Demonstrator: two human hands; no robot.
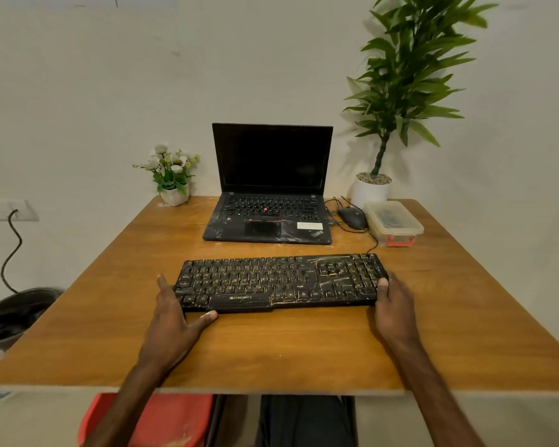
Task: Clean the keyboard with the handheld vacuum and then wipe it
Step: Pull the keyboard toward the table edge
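A black, dusty, scratched keyboard [279,282] lies flat on the wooden table [271,350], in front of me. My left hand [175,321] rests at its front left corner, fingers straight along the left end and thumb stretched along the front edge. At the right end is my right hand [392,309], with the thumb on top of the keyboard's edge. Its fingers are tucked out of sight around the end.
Behind the keyboard stands an open black laptop [268,201]. To the laptop's right are a wired mouse [352,217], a clear plastic box [392,221] and a tall potted plant [371,188]. A small flower pot [173,175] sits back left, a dark bin [13,312] stands on the floor at left, and a red stool [162,421] is under the table.
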